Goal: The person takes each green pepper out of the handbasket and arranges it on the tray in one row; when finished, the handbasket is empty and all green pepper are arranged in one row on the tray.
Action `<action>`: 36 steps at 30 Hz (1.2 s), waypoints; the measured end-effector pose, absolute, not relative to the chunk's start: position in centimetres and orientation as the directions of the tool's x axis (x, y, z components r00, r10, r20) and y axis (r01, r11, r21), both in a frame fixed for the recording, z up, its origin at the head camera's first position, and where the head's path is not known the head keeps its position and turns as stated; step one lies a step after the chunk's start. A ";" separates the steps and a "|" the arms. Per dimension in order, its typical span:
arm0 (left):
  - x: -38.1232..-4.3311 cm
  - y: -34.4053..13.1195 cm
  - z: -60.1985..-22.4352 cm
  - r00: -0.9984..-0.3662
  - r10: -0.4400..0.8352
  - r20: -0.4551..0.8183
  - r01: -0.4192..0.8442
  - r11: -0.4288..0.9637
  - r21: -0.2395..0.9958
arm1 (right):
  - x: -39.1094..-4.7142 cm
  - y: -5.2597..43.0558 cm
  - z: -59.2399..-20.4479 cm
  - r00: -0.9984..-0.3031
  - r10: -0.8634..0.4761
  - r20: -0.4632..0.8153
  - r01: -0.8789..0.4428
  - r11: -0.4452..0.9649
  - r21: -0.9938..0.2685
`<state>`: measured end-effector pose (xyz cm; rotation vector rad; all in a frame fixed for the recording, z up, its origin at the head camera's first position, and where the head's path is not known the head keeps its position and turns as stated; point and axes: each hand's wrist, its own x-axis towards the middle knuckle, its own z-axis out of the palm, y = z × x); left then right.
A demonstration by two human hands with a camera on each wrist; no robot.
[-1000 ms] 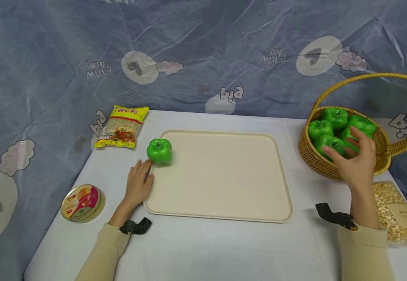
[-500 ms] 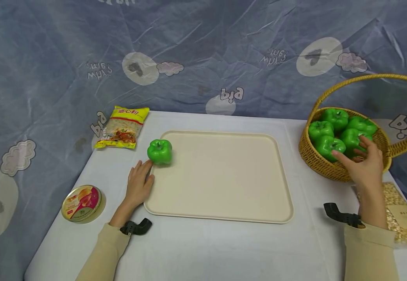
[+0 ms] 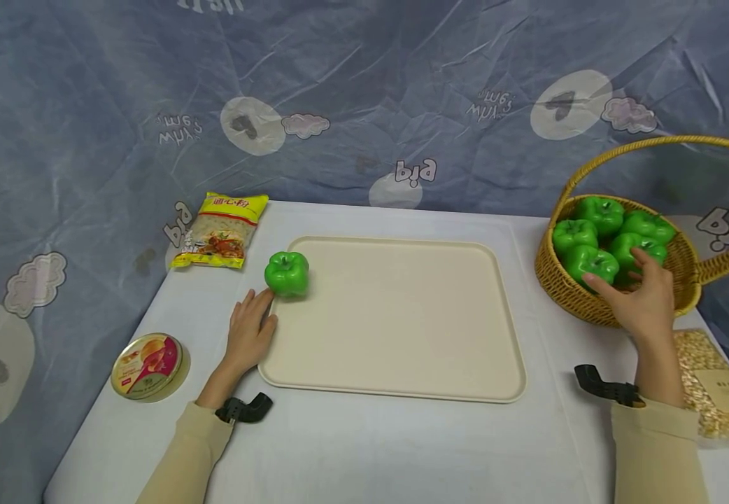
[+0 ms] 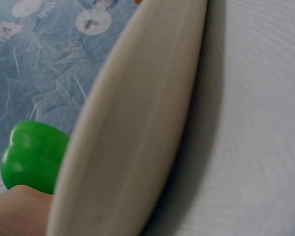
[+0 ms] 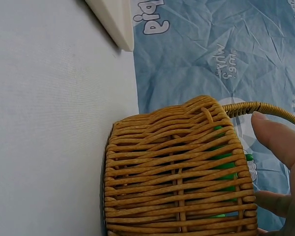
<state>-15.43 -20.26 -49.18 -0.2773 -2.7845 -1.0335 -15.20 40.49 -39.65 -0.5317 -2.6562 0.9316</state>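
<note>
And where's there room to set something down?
The tray right of its lone pepper, the table between tray and basket, and between both sleeves. Crowded: the basket, with five visible peppers and the right hand.

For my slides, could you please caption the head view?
Right hand over a basket of green peppers, left hand at the edge of a tray bearing one pepper.

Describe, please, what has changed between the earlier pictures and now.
The right hand drifted right at the basket, then back left, lifting nothing. The five peppers inside, the left hand, the tray and the lone pepper at its left edge stayed put.
</note>
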 end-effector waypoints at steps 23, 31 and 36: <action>-15.4 -20.2 -49.2 -0.966 0.117 0.229 0.239 0.738 0.631 | -15.4 40.1 -40.2 -0.905 0.415 0.097 0.309 0.796 -0.520; -15.3 -20.3 -49.2 -0.969 0.118 0.217 0.231 0.741 0.631 | -15.6 40.2 -40.5 -0.891 0.442 0.102 0.341 0.801 -0.492; -15.3 -20.2 -49.0 -0.971 0.117 0.211 0.227 0.739 0.634 | -15.6 40.0 -40.4 -0.878 0.470 0.096 0.366 0.785 -0.500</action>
